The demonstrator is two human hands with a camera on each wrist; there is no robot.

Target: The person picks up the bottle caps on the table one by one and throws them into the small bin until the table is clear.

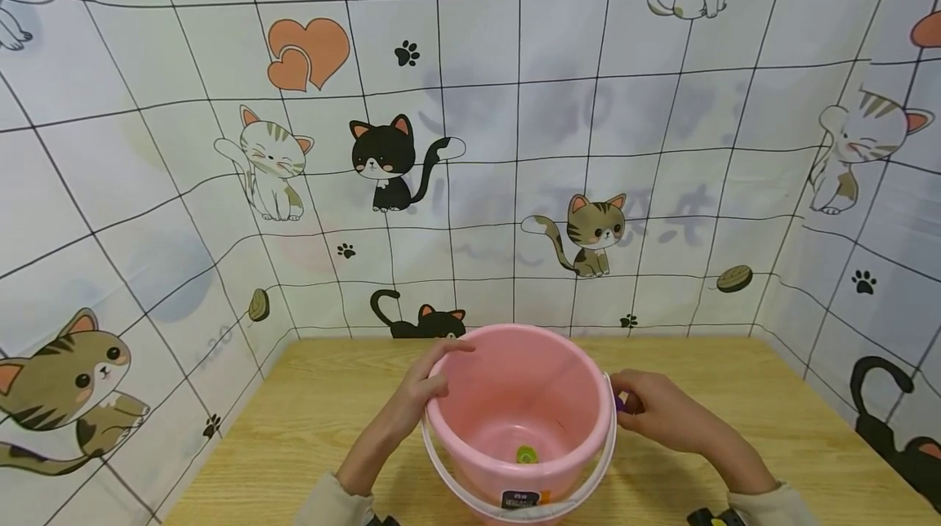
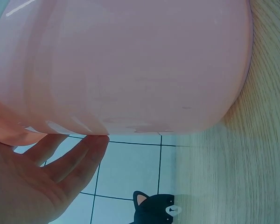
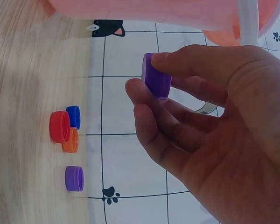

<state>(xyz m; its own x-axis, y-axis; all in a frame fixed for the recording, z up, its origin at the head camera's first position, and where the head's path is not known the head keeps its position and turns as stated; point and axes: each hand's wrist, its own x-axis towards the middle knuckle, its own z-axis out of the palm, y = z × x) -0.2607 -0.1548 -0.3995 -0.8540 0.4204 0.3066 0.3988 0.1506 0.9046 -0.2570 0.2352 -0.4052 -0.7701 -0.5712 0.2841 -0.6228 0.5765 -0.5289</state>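
The left grip [image 1: 413, 392] holds the pink bucket [image 1: 515, 371] by its rim at nine o'clock; at three, just outside, the right grip [image 3: 200, 109] pinches a purple cap [image 3: 159, 78]. A green piece [image 1: 526, 455] lies inside; red cap [image 3: 59, 127], blue cap [image 3: 74, 116], orange cap [image 3: 71, 141] and second purple cap [image 3: 74, 178] share the bench [image 1: 294, 436]

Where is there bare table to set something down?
Left of the left hand, toward the left wall; also right of the right hand, toward the right wall. Crowded: beside the bucket near the right hand, where a red cap, blue cap, orange cap and loose purple cap sit.
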